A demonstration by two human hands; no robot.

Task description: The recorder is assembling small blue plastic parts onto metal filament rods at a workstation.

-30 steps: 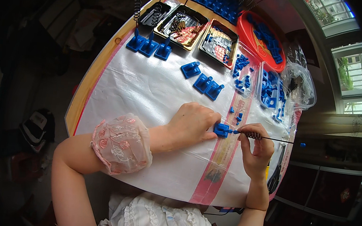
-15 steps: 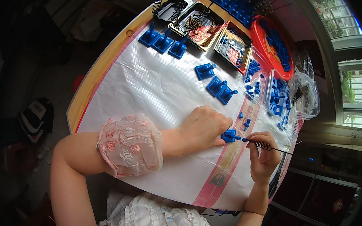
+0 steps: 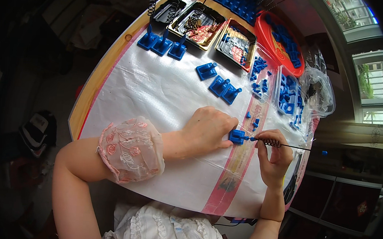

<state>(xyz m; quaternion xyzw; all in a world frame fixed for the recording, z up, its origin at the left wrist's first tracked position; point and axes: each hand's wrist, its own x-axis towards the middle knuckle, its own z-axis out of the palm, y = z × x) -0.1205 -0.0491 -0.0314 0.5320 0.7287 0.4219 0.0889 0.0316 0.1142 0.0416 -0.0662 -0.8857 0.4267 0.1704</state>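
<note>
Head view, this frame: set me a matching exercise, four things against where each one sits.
Things:
1. left hand
2. right hand
3. red round tray
4. three blue brackets

Places:
A. far edge, full of blue parts
B. in a row before the black trays
C. pressing a small blue bracket onto the white sheet
D. gripping a thin rod with a coil spring

Pairs: 1-C, 2-D, 3-A, 4-B

Wooden table (image 3: 95, 91), white woven sheet (image 3: 158, 90)
</note>
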